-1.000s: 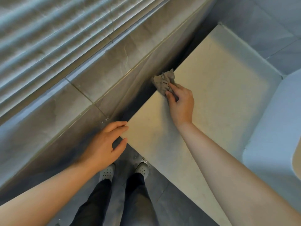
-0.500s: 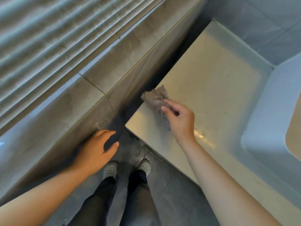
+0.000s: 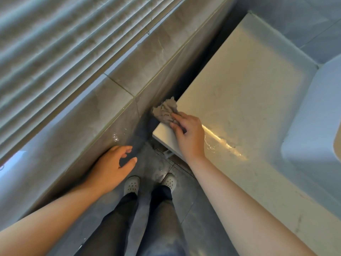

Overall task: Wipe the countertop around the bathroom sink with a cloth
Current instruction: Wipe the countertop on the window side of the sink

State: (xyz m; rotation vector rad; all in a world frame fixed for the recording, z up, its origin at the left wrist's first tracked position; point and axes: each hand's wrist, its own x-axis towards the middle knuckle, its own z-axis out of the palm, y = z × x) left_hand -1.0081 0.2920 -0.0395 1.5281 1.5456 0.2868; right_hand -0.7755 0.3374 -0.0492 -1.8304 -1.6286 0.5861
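right hand (image 3: 190,134) holds cloth (image 3: 164,110) at countertop (image 3: 249,85) corner, fingers apparently curled on it; left hand (image 3: 112,168) idle, fingers loosely apart.

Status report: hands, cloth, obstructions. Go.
Right hand holds cloth on countertop, left edge, near front corner. Left hand open, empty, off countertop. Nothing blocking beside cloth.

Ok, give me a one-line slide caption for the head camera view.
Right hand grips a crumpled grey cloth at the countertop corner; left hand hangs open.
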